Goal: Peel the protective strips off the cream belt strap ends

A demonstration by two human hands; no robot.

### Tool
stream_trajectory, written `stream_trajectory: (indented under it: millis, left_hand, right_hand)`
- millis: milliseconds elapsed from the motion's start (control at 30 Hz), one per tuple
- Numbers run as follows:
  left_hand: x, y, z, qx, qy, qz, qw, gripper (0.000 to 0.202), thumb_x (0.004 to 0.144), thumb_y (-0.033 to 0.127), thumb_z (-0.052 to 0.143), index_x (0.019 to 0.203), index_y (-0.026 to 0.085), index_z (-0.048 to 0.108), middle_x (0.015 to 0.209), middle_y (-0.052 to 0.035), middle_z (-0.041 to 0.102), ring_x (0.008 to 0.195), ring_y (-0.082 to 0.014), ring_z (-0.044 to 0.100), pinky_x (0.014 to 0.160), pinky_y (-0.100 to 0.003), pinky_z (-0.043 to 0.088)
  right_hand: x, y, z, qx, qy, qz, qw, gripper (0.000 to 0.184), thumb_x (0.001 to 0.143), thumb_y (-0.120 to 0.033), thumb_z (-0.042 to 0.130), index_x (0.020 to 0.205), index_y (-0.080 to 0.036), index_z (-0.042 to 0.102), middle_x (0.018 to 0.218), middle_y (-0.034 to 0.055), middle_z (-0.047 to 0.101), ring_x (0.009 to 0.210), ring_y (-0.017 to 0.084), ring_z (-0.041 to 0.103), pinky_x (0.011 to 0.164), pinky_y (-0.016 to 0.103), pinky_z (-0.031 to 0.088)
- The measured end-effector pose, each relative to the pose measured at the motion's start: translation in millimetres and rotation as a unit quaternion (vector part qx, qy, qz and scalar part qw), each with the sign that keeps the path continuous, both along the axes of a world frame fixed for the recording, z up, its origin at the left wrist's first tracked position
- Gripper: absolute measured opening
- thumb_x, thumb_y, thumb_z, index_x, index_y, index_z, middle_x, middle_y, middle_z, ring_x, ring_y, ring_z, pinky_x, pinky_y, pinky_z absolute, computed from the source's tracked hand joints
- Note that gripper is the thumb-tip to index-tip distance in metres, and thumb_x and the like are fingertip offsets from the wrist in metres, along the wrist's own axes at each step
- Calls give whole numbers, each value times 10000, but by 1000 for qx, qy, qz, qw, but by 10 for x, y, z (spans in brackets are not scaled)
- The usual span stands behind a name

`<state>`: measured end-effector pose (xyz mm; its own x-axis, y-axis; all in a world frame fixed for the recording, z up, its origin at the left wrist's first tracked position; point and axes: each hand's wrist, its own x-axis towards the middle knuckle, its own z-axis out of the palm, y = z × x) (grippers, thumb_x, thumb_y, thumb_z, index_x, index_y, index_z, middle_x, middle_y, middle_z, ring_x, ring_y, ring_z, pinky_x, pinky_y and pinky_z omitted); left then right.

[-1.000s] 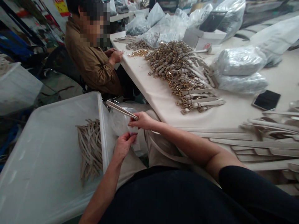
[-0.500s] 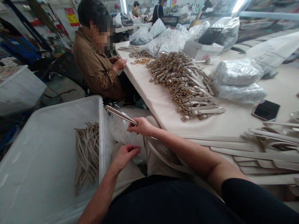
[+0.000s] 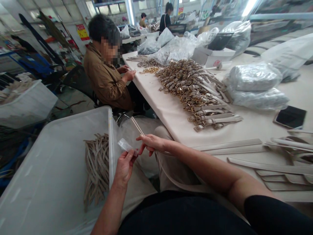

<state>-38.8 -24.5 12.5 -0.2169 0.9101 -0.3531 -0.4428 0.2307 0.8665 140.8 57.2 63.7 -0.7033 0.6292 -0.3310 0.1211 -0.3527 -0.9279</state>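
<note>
My right hand (image 3: 152, 143) is closed on beige straps (image 3: 137, 125), whose narrow ends stick up past my fingers. A long strap tail hangs in a loop over my lap. My left hand (image 3: 126, 164) pinches a small clear plastic piece (image 3: 124, 145), perhaps a little bag, just left of the right hand's fingertips. Both hands are over my knees, between the white bin and the table's edge. Below them a larger clear plastic bag (image 3: 144, 161) lies across my legs.
A white bin (image 3: 110, 130) at my left holds a bundle of beige strips (image 3: 97, 171). On the table (image 3: 168, 116) lie piled buckled straps (image 3: 195, 88), wrapped plastic packs (image 3: 254, 78), a phone (image 3: 290, 117) and loose straps (image 3: 264, 164). A co-worker (image 3: 107, 78) sits at its far left side.
My left hand has come up toward the right hand, and the clear plastic piece now shows in its pinch. The straps in my right hand have tilted steeper. The camera view has shifted slightly.
</note>
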Motion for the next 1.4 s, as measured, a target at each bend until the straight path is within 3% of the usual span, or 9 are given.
stream_trajectory:
  millis: [133, 267, 400, 500, 733, 933, 1033, 1200, 1400]
  left_hand:
    - [8, 25, 71, 33, 23, 12, 999, 456, 570, 449, 939, 903, 175, 792, 989, -72, 788, 860, -184, 699, 797, -303, 547]
    - [76, -5, 126, 81, 80, -3, 993, 404, 651, 451, 896, 940, 186, 803, 1088, -83, 785, 1062, -249, 687, 930, -346, 519]
    - [94, -41, 123, 93, 177, -48, 979, 399, 714, 465, 842, 996, 185, 805, 1053, -80, 784, 935, -236, 688, 802, -321, 527]
    - [90, -67, 116, 103, 269, -76, 955, 304, 728, 429, 822, 909, 185, 806, 912, -59, 774, 829, -222, 672, 782, -328, 526]
    - [129, -93, 108, 181, 401, -55, 897, 211, 797, 414, 757, 780, 205, 779, 788, -26, 734, 773, -205, 666, 781, -321, 527]
    - [96, -72, 91, 248, 472, -37, 845, 108, 791, 326, 782, 745, 229, 791, 793, -52, 749, 793, -228, 692, 819, -339, 537]
    - [73, -96, 88, 264, 452, -70, 849, 65, 796, 297, 778, 771, 246, 811, 845, -61, 765, 830, -241, 704, 847, -344, 534]
    - [71, -159, 71, 234, 428, -108, 866, 77, 766, 290, 796, 696, 258, 801, 647, -42, 710, 741, -248, 694, 814, -346, 515]
    - [82, -129, 151, 216, 414, -98, 879, 90, 761, 299, 782, 705, 233, 761, 696, -27, 685, 680, -191, 609, 698, -288, 481]
  right_hand:
    - [-26, -72, 32, -18, 5, 41, 999, 572, 1074, -549, 265, 1295, -124, 576, 645, 25, 700, 375, 81, 327, 478, 212, 507]
    - [-52, -91, 39, -32, 22, 50, 998, 428, 1061, -407, 303, 1153, -149, 632, 523, -8, 609, 390, 103, 376, 475, 214, 509]
    - [-71, -72, -11, -25, 5, 20, 999, 186, 971, -273, 450, 955, -180, 611, 535, -52, 527, 395, 85, 354, 461, 221, 530]
    - [-105, -66, -71, -2, -35, -2, 999, 67, 904, -186, 494, 858, -181, 542, 543, -75, 448, 410, 69, 351, 450, 209, 539]
    - [-209, -115, -107, 42, -121, -48, 991, 89, 895, -144, 464, 954, -171, 525, 667, -47, 483, 492, 90, 480, 432, 216, 541]
    - [-210, -127, -59, -17, -126, -30, 991, 126, 955, -146, 401, 865, -176, 484, 515, -85, 390, 398, 72, 373, 444, 221, 549]
    - [-187, -136, -7, -65, -96, 12, 993, 148, 938, -123, 415, 827, -167, 502, 476, -89, 384, 384, 66, 352, 453, 203, 547]
    - [-188, -158, 13, -113, -70, 24, 991, 76, 907, -121, 472, 881, -156, 535, 525, -80, 490, 359, 44, 385, 449, 182, 538]
    - [-167, -143, -51, -79, -70, 9, 994, 134, 950, -128, 464, 860, -141, 563, 533, -56, 538, 356, 64, 475, 396, 153, 475]
